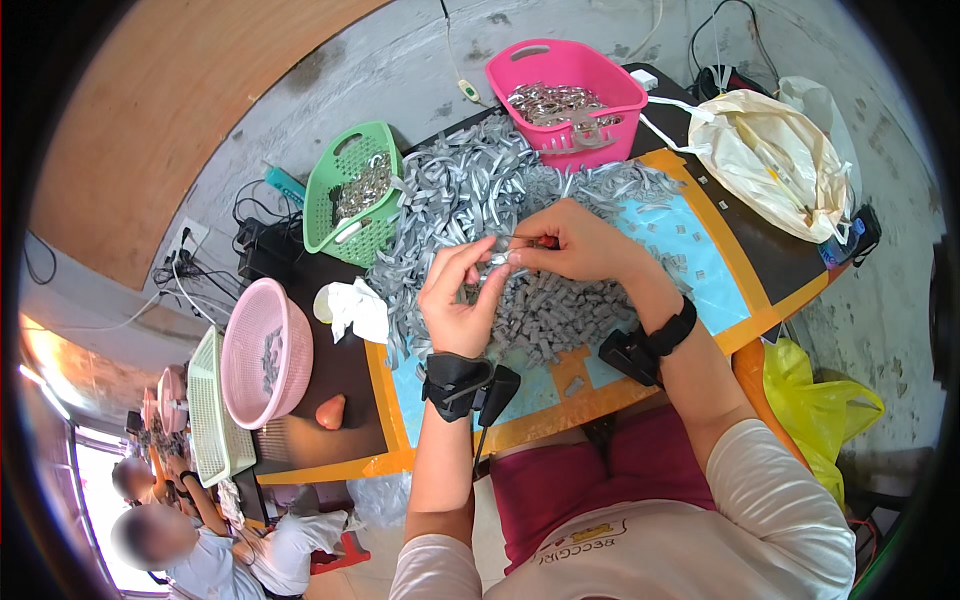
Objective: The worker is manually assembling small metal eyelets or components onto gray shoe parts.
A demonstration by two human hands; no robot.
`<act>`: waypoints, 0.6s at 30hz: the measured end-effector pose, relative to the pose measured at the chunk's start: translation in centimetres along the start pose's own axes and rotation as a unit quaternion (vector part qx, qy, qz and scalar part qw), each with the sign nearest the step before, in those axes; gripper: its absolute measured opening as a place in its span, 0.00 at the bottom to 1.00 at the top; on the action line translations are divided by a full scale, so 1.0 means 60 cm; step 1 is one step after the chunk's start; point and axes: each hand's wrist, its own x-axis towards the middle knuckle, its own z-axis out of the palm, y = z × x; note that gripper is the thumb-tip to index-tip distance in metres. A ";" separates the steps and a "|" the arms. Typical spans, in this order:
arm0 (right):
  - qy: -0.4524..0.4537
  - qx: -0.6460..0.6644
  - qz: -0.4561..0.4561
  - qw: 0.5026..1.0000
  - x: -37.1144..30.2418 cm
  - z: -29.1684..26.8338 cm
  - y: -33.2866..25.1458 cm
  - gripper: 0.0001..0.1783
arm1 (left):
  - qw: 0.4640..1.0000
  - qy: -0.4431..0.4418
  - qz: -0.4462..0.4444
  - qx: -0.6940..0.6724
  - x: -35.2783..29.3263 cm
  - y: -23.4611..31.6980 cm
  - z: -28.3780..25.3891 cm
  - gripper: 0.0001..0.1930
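My left hand [458,308] pinches a small pale, shiny piece [497,259] between thumb and fingers. Facing it, my right hand [582,242] is closed around a small tool [547,241] with a red-and-black handle and a thin shaft that points left over the piece. The tool's exact kind and its tip are hard to make out. Behind both hands lies a heap of curved grey strips [450,185] with light edges. A pile of short grey pieces [560,318] spreads beneath and in front of my hands.
Blue sheeting [715,275] edged with orange tape covers the table. A pink basket [600,150] and a green basket [325,225] hold shiny metal parts. A pale pink basket [300,345], crumpled white tissue [362,312] and a reddish fruit-like object [331,411] are left; a cream bag [760,160] is right.
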 end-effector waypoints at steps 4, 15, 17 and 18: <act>0.004 -0.022 -0.054 0.998 0.001 0.004 0.010 0.11 | 0.984 -0.020 0.152 0.085 0.005 -0.006 -0.008 0.14; -0.026 -0.033 -0.065 0.997 0.000 0.004 0.020 0.09 | 0.986 -0.092 0.097 0.102 0.006 -0.023 -0.040 0.09; -0.017 -0.019 -0.002 1.000 -0.002 -0.010 0.020 0.10 | 0.987 -0.122 0.001 0.102 0.015 -0.037 -0.077 0.04; -0.016 -0.020 -0.002 1.000 -0.006 -0.014 0.022 0.10 | 0.981 -0.130 -0.075 0.126 0.016 -0.056 -0.097 0.04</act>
